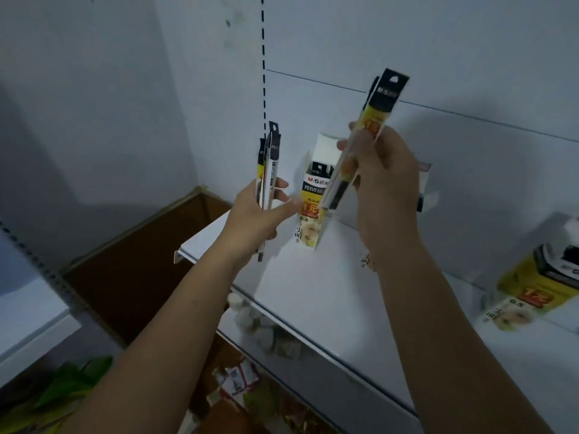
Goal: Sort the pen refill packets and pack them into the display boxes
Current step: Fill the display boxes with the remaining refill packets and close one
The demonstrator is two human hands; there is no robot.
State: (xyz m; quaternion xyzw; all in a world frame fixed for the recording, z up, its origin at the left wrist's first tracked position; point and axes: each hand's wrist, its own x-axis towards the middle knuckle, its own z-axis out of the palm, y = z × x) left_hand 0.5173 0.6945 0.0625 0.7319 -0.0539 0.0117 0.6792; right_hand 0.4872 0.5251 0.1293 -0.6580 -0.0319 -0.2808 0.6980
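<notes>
Our left hand (260,211) clamps a few upright packets (268,166), our right hand (380,183) pinches one tilted packet (363,142) above the far open display box (315,211); we'd lower it straight, hang-tab up.

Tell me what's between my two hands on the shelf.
In the head view, an open display box stands on the shelf between the left hand and right hand, packets showing inside.

The right hand (380,180) hides most of a display box (426,186) behind it, and the far-right box (539,286) (print smeared) is cut off by the frame edge.
</notes>
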